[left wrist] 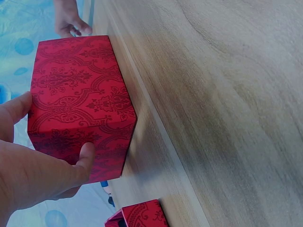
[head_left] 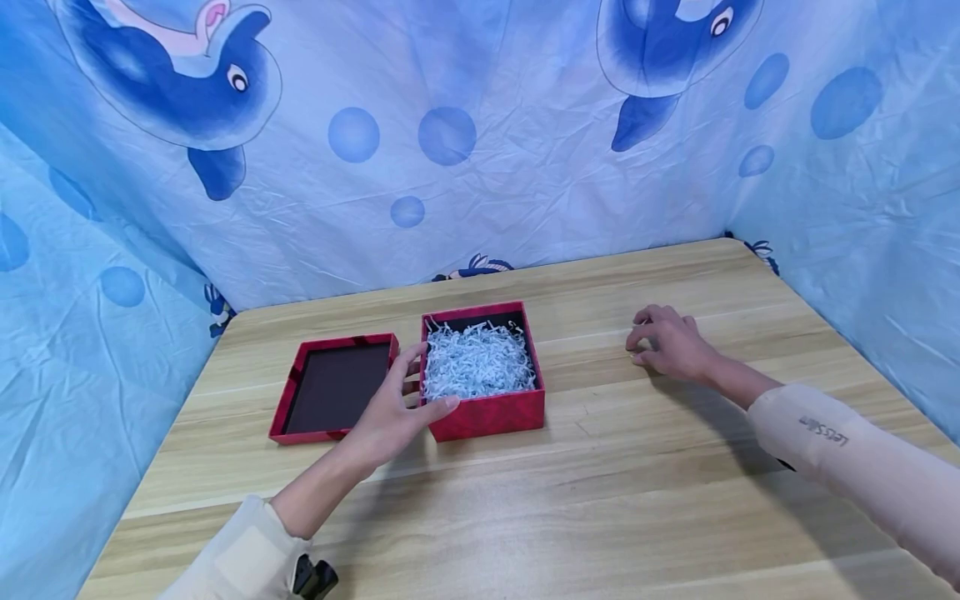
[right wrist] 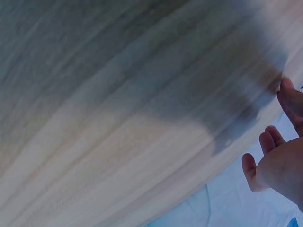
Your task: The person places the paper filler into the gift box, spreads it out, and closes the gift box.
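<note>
Red damask box; pale-blue shreds; dolphin-print cloth.

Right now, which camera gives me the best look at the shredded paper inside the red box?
The head view: it looks down into the open red box and shows the white shredded paper filling it. The left wrist view shows only the box's patterned outer walls under the left hand. The right wrist view shows only table and fingers.

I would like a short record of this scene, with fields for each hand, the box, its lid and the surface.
left hand: grips the near left corner of the red box, thumb on its front wall
right hand: rests on the table, fingers loosely curled, holds nothing
red box: open, upright, filled with white shredded paper
lid: lies inside-up, left of the box
table: light wood
backdrop: blue cloth with dolphins
</note>
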A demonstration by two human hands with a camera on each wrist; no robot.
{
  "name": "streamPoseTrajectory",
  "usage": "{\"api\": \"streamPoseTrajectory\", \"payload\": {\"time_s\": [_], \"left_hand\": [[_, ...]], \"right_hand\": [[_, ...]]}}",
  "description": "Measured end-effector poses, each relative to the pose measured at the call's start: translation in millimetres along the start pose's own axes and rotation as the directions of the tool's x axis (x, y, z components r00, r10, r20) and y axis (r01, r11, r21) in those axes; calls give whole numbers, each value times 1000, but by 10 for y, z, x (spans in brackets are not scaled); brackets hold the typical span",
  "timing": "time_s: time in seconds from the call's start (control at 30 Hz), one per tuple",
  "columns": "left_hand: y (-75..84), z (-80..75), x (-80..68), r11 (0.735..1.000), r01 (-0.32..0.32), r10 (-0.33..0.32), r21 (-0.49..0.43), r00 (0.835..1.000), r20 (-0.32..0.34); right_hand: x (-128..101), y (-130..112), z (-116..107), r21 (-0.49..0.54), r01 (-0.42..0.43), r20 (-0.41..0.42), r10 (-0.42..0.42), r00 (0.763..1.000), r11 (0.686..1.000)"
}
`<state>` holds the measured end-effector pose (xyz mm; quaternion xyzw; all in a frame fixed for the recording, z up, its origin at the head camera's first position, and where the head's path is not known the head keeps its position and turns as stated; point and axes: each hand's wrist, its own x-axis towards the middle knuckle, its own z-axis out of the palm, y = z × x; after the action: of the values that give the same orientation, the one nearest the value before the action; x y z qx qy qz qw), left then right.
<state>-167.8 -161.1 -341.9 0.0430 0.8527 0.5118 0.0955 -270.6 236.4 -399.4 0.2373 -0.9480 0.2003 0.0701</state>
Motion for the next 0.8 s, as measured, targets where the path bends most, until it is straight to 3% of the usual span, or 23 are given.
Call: {"api": "streamPoseTrajectory", "payload": {"time_s": [0.2, 0.47, 0.8], "left_hand": [[8, 4, -5, 1000, -2, 2, 3, 1000, -4], [-9, 5, 2, 1000, 3, -3, -5, 1000, -2], [1, -1, 3, 1000, 5, -5, 14, 1000, -8]], "right_hand": [[-4, -23, 70, 8, 27, -51, -26, 998, 1000], [41, -51, 79, -140, 48, -41, -54, 998, 989], [87, -54, -45, -48, -3, -14, 3, 1000, 999]]}}
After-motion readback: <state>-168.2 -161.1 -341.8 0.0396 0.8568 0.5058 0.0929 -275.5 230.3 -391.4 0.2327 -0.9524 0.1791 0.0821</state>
